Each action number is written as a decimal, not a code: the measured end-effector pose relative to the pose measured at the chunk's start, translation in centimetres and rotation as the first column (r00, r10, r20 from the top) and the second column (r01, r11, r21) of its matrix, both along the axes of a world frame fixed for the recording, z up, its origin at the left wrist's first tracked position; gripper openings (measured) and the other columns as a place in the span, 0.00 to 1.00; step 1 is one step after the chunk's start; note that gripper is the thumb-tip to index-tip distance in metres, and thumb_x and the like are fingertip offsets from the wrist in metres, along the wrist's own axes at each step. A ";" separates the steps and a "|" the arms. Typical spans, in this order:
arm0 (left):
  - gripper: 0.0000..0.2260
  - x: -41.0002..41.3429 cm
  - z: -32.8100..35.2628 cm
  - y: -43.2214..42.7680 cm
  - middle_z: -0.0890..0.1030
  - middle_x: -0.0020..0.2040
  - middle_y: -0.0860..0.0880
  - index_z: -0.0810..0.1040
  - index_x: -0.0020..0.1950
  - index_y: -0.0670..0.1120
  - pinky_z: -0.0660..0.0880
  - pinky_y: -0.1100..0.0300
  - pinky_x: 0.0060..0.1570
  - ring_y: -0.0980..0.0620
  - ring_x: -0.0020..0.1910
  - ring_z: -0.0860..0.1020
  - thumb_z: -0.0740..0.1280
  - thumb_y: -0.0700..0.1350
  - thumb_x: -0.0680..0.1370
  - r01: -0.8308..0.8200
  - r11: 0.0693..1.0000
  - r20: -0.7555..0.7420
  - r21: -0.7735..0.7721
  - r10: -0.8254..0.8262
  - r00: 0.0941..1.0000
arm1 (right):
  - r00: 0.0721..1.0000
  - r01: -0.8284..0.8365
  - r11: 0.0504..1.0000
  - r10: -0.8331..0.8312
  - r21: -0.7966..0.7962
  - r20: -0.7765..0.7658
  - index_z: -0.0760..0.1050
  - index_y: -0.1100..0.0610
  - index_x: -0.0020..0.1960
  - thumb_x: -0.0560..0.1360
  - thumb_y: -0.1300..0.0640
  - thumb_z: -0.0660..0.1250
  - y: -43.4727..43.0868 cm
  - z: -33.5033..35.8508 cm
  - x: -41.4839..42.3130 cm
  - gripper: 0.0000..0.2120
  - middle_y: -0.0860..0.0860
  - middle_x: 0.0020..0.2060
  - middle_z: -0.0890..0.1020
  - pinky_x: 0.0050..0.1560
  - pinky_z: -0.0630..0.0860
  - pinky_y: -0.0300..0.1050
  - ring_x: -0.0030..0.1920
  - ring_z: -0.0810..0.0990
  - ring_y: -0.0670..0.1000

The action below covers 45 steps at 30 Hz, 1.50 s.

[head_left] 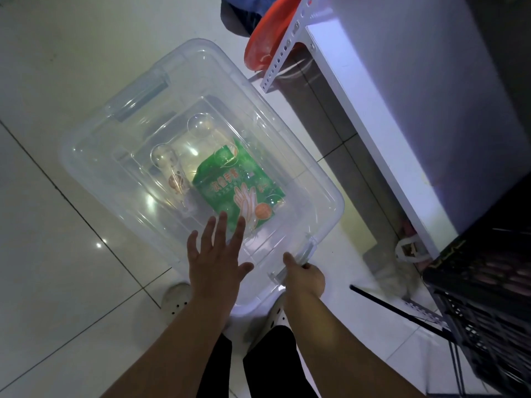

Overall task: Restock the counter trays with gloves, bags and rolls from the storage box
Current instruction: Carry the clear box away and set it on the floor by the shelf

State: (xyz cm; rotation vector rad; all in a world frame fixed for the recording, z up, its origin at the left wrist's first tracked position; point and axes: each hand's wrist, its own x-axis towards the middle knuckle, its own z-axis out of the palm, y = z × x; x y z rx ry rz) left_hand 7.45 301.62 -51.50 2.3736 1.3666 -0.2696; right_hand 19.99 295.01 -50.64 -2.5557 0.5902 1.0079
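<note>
A clear plastic storage box (94, 139) sits on the tiled floor with its transparent lid on. Through the lid I see a green pack of disposable gloves (238, 188) and a clear packet with an orange print (175, 179) beside it. My left hand (214, 254) lies flat on the lid near its front edge, fingers spread. My right hand (304, 275) is curled around the grey latch (307, 251) at the box's near right corner.
A white shelf unit (402, 116) with a perforated metal post stands to the right. A red basin (270, 35) leans behind it. A black crate (485, 297) is at the lower right. My white shoes show under the box's near edge.
</note>
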 end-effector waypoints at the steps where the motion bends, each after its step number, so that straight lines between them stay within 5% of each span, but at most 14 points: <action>1: 0.43 -0.1 -0.1 0.0 0.69 0.71 0.41 0.68 0.71 0.50 0.65 0.39 0.64 0.40 0.68 0.69 0.77 0.61 0.59 0.003 1.000 0.005 0.013 -0.003 1.000 | 1.000 -0.018 1.000 0.018 -0.005 -0.022 0.77 0.61 0.53 0.71 0.47 0.70 -0.3 -0.1 -0.5 0.19 0.52 0.41 0.79 0.34 0.72 0.38 0.34 0.76 0.49; 4: 0.44 -0.2 -0.3 0.0 0.70 0.70 0.41 0.68 0.71 0.50 0.65 0.39 0.64 0.40 0.68 0.70 0.77 0.61 0.58 -0.004 1.000 0.005 0.017 0.004 1.000 | 0.998 -0.056 0.998 0.056 -0.017 0.003 0.76 0.57 0.53 0.71 0.46 0.71 -0.8 -0.6 -1.8 0.18 0.52 0.44 0.80 0.45 0.78 0.45 0.40 0.79 0.51; 9: 0.44 -0.2 -0.6 -0.2 0.70 0.70 0.42 0.68 0.71 0.51 0.65 0.41 0.64 0.41 0.68 0.70 0.76 0.62 0.58 0.006 0.999 -0.010 0.031 -0.006 1.000 | 0.988 -0.093 0.996 0.093 -0.011 0.125 0.74 0.53 0.39 0.73 0.49 0.68 -0.6 -0.7 -2.4 0.09 0.48 0.33 0.80 0.30 0.70 0.37 0.31 0.75 0.45; 15: 0.39 -0.4 0.8 1.0 0.76 0.65 0.41 0.73 0.67 0.49 0.71 0.43 0.58 0.40 0.62 0.75 0.78 0.58 0.59 0.047 0.999 0.017 0.015 -0.048 0.999 | 0.978 -0.153 0.986 0.161 -0.073 0.135 0.75 0.61 0.52 0.69 0.55 0.72 0.2 0.7 -2.0 0.15 0.58 0.51 0.77 0.50 0.78 0.53 0.48 0.78 0.58; 19: 0.34 -2.3 1.2 7.7 0.76 0.63 0.37 0.72 0.66 0.44 0.70 0.44 0.58 0.36 0.59 0.75 0.78 0.49 0.63 -0.104 0.993 0.091 0.052 0.099 0.991 | 0.686 -0.560 0.824 0.519 -0.084 0.510 0.73 0.59 0.58 0.63 0.59 0.77 4.9 1.9 -1.7 0.26 0.58 0.54 0.77 0.57 0.73 0.56 0.56 0.74 0.60; 24: 0.36 -4.6 0.1 20.5 0.61 0.74 0.38 0.58 0.73 0.44 0.56 0.44 0.69 0.38 0.72 0.59 0.70 0.54 0.71 -0.314 0.947 0.094 0.069 0.307 0.947 | 0.192 -0.971 0.240 0.728 0.018 0.658 0.76 0.57 0.57 0.66 0.57 0.75 16.1 0.3 -2.6 0.21 0.57 0.56 0.78 0.55 0.74 0.54 0.55 0.75 0.59; 27: 0.41 -5.3 -0.6 26.9 0.61 0.74 0.38 0.58 0.73 0.42 0.56 0.45 0.69 0.39 0.72 0.59 0.71 0.59 0.69 -0.384 0.921 0.078 0.070 0.378 0.922 | 0.004 -0.999 0.037 0.767 -0.039 0.642 0.74 0.55 0.62 0.66 0.52 0.74 20.8 -1.2 -3.5 0.26 0.58 0.62 0.76 0.61 0.69 0.52 0.60 0.73 0.60; 29: 0.44 -5.9 -1.0 30.1 0.63 0.73 0.38 0.57 0.74 0.41 0.59 0.46 0.69 0.39 0.71 0.60 0.73 0.60 0.67 -0.378 0.926 0.047 -0.002 0.378 0.925 | -0.031 -0.998 0.007 0.792 -0.059 0.610 0.73 0.55 0.65 0.67 0.49 0.74 21.9 -2.3 -3.7 0.28 0.58 0.63 0.75 0.64 0.67 0.53 0.62 0.72 0.60; 31: 0.48 -6.5 -1.6 32.4 0.60 0.75 0.40 0.53 0.75 0.41 0.60 0.49 0.69 0.41 0.72 0.60 0.75 0.58 0.66 -0.432 0.859 0.019 -0.275 0.454 0.891 | -0.029 -0.997 0.024 0.782 -0.077 0.623 0.73 0.55 0.64 0.67 0.50 0.75 21.9 -3.2 -3.8 0.28 0.58 0.62 0.76 0.64 0.68 0.55 0.63 0.73 0.61; 33: 0.46 -6.8 -1.9 33.6 0.61 0.75 0.43 0.53 0.75 0.43 0.64 0.50 0.68 0.43 0.70 0.64 0.76 0.54 0.67 -0.486 0.631 -0.038 -0.605 0.587 0.809 | -0.037 -0.994 0.041 0.759 -0.104 0.650 0.75 0.56 0.62 0.64 0.51 0.77 21.7 -4.0 -3.8 0.28 0.59 0.58 0.78 0.60 0.71 0.56 0.60 0.75 0.62; 35: 0.36 -6.8 -1.7 34.0 0.71 0.67 0.42 0.64 0.71 0.43 0.72 0.50 0.59 0.41 0.60 0.73 0.76 0.49 0.68 -0.454 0.502 -0.051 -0.736 0.628 0.777 | -0.048 -0.992 0.043 0.741 -0.118 0.670 0.76 0.56 0.61 0.63 0.51 0.78 21.8 -4.5 -3.8 0.28 0.59 0.56 0.79 0.58 0.73 0.56 0.58 0.77 0.62; 38: 0.18 -6.5 -1.7 33.4 0.78 0.50 0.44 0.76 0.52 0.46 0.75 0.53 0.46 0.43 0.46 0.77 0.77 0.44 0.66 -0.383 0.652 0.127 -0.654 0.594 0.795 | -0.051 -0.994 0.030 0.731 -0.107 0.680 0.75 0.56 0.62 0.63 0.51 0.78 21.9 -4.9 -3.6 0.29 0.60 0.57 0.79 0.58 0.73 0.57 0.59 0.76 0.63; 41: 0.18 -6.3 -2.0 32.3 0.74 0.48 0.46 0.77 0.52 0.45 0.74 0.54 0.44 0.49 0.42 0.74 0.77 0.45 0.65 -0.378 0.840 0.272 -0.389 0.497 0.824 | -0.079 -0.991 0.012 0.745 -0.131 0.663 0.75 0.55 0.62 0.64 0.50 0.77 21.9 -5.2 -3.6 0.29 0.60 0.57 0.79 0.58 0.73 0.58 0.60 0.76 0.63; 45: 0.14 -6.1 -2.4 30.8 0.71 0.41 0.52 0.78 0.51 0.46 0.67 0.61 0.38 0.55 0.36 0.71 0.75 0.45 0.68 -0.374 0.908 0.360 -0.191 0.419 0.833 | -0.103 -0.987 0.001 0.755 -0.159 0.647 0.75 0.55 0.62 0.64 0.49 0.77 22.0 -5.3 -3.6 0.29 0.60 0.57 0.79 0.57 0.74 0.57 0.59 0.77 0.62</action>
